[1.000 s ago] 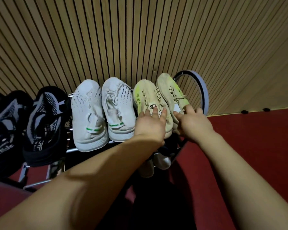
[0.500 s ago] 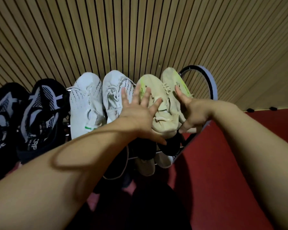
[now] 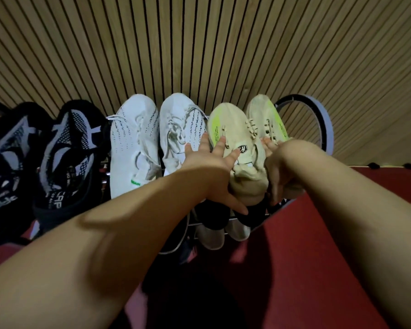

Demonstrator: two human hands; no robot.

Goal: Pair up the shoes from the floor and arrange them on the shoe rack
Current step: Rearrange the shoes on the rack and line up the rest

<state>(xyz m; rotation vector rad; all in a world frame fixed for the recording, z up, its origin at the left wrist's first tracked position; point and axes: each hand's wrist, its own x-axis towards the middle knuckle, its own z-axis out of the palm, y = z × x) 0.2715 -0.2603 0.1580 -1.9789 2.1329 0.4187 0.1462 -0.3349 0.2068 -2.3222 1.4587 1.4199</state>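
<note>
Three pairs are set side by side on the top shelf of the shoe rack (image 3: 324, 129). A black pair (image 3: 64, 148) is seen at 9 o'clock. A white pair (image 3: 157, 129) is in the middle. The left beige shoe (image 3: 226, 124) and the right beige shoe (image 3: 262, 112) are at 3 o'clock, next to the round end of the rack. All toes are pointed to 12 o'clock, at the wooden wall (image 3: 199, 43). All heels are pointed to 6 o'clock.

The left hand (image 3: 207, 169) is spread wide open. Some fingers are laid flat on the left beige shoe, and the others touch the white shoe next to it. The thumb is stretched out to 5 o'clock, past the heel. Nothing is gripped by this hand.

The right hand (image 3: 280, 167) is laid over the heel of the right beige shoe. It cannot be told if the heel is gripped or only pressed.

Each beige shoe lies at 12 o'clock from the hand nearest to it. Each shoe is long from 6 to 12. So a small push from the heels toward 12 o'clock is likely what is needed to line the pair up.
</note>
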